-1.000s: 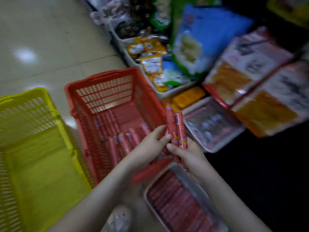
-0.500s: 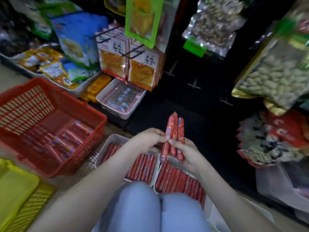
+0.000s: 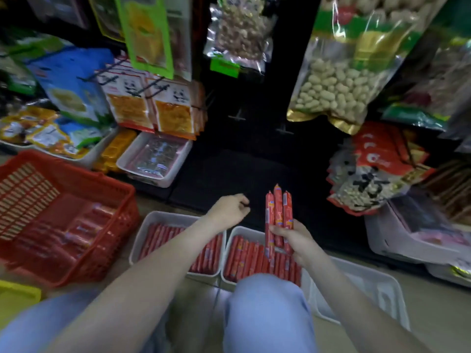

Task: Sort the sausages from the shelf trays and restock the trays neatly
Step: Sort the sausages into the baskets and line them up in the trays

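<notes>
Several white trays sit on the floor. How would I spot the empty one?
Start at the red basket on the left and go right, past two white trays packed with red sausages. The third tray, partly under the person's right forearm, is it: only its bare white bottom shows.

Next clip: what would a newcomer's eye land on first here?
The right hand holds three red sausages upright at centre, above two white trays packed with more. The left hand hovers empty beside them; a red basket sits at left, and a big peanut bag hangs upper right.
</notes>
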{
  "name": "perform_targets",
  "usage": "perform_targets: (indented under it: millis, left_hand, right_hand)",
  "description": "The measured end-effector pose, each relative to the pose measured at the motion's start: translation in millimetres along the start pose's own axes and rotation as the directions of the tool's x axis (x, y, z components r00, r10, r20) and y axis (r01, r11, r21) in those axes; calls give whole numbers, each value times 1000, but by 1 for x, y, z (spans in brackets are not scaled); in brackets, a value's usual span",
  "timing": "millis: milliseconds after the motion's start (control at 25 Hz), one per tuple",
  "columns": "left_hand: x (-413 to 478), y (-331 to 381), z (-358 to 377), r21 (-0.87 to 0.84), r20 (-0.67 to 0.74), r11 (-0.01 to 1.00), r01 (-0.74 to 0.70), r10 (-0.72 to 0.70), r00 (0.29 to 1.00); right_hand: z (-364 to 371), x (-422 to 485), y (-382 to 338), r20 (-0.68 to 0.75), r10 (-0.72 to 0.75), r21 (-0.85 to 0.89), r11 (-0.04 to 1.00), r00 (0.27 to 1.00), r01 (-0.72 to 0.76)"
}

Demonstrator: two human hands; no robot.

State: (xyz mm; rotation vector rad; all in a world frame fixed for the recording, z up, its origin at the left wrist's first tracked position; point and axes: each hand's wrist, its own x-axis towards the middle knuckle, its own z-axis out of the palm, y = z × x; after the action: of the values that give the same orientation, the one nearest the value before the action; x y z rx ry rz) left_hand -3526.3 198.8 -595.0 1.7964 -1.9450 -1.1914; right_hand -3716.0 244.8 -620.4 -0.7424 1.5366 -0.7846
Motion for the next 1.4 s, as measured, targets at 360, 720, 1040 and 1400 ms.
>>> perform_targets:
  millis: [360, 720, 1040, 1400]
  left_hand:
    - [84, -111, 173, 528, 371, 832, -172, -44, 928]
    - [133, -188, 262, 580, 426, 738, -346, 87, 900]
    - [124, -206, 290, 580, 388, 712, -396, 186, 903]
    - [118, -199, 287, 592, 444, 720, -364, 86, 892]
  right_hand:
    - [-53, 118, 175, -280, 168, -201, 952, 945, -229]
    - [-41, 179, 270, -436, 211, -186, 930, 875, -317]
    - [-39, 167, 289, -389, -132, -802, 535, 912, -265]
    - [-56, 166, 299, 24, 65, -980, 198, 998, 10]
